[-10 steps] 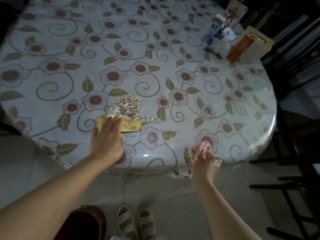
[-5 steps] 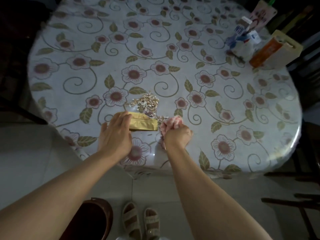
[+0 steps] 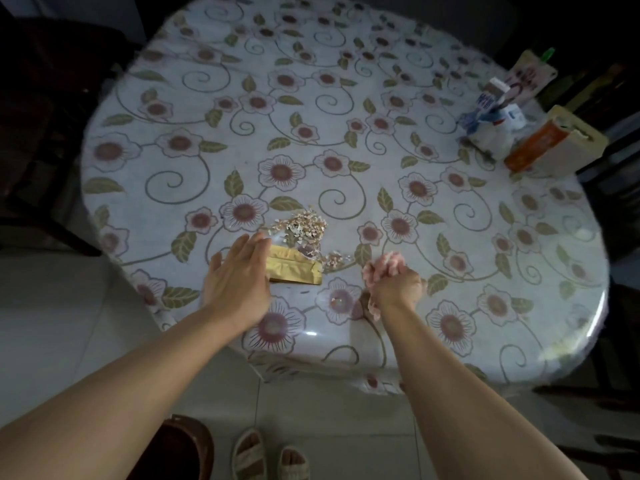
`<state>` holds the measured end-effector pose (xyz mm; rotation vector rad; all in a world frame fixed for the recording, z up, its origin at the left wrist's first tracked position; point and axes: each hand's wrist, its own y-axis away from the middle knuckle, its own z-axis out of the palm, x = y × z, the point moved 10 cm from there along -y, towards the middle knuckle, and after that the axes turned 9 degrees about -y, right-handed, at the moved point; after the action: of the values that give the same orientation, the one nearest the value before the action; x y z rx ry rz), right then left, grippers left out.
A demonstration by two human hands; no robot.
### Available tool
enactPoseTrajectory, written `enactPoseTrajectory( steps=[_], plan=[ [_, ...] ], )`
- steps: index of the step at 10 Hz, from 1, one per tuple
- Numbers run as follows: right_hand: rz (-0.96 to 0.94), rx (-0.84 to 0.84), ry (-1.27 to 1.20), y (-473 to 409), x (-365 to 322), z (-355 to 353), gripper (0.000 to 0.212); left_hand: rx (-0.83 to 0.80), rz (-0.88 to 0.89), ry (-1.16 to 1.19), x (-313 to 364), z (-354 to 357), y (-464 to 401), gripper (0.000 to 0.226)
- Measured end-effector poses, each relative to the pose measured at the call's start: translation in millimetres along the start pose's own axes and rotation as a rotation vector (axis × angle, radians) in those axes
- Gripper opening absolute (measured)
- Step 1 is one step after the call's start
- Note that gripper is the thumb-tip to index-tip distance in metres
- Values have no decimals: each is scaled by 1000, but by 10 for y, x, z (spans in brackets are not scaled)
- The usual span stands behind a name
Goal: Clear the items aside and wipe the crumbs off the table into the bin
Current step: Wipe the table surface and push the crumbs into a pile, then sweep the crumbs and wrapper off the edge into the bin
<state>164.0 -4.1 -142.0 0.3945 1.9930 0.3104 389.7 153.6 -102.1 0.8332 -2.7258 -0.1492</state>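
Note:
A pile of pale crumbs [image 3: 302, 226] lies near the front of the round table [image 3: 346, 150] with its flowered cloth. Just in front of the pile a flat gold packet [image 3: 294, 270] lies on the cloth. My left hand [image 3: 239, 275] rests flat on the packet's left end, fingers straight. My right hand [image 3: 394, 282] grips a bunched pink cloth [image 3: 382, 268] on the table, right of the packet and a small trail of crumbs [image 3: 334, 259]. A dark brown bin [image 3: 180, 448] stands on the floor under my left forearm.
At the table's far right stand an orange and cream box [image 3: 550, 147], a white and blue carton cluster [image 3: 491, 116] and a printed pouch [image 3: 526, 77]. Dark chairs [image 3: 45, 98] flank the table at left and right. My sandalled feet [image 3: 266, 459] are on the tiled floor.
My right hand with the pink cloth rose from the table's front edge onto the table beside the packet, then drew slightly right. The left hand stayed on the packet.

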Motion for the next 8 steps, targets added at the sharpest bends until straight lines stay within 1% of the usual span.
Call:
enactPoseTrajectory(
  steps=[1, 2, 3, 4, 5, 6, 7, 8],
  plan=[
    [-32, -99, 94, 100, -1, 392, 30, -10, -23, -21, -61, -26, 29, 59],
    [-96, -191, 99, 223, -182, 682, 16, -17, -45, -18, -100, -58, 112, 56],
    [-227, -233, 77, 365, -481, 675, 17, -18, -78, 1, -111, -107, 204, 58],
    [-283, -182, 207, 401, -556, 487, 13, -13, -112, 24, -81, -158, 285, 61],
    [-307, -302, 370, 382, -449, 579, 9, -13, -153, 31, -41, -176, 379, 63],
    [-323, -371, 441, 518, -429, 600, 36, -33, -182, 24, 6, -187, 496, 65],
    [-394, -401, 475, 715, -519, 544, 42, -26, -199, 25, 42, -243, 653, 71],
    [-454, -456, 519, 933, -584, 513, 41, -14, -214, 21, 30, -292, 819, 71]
  ],
)
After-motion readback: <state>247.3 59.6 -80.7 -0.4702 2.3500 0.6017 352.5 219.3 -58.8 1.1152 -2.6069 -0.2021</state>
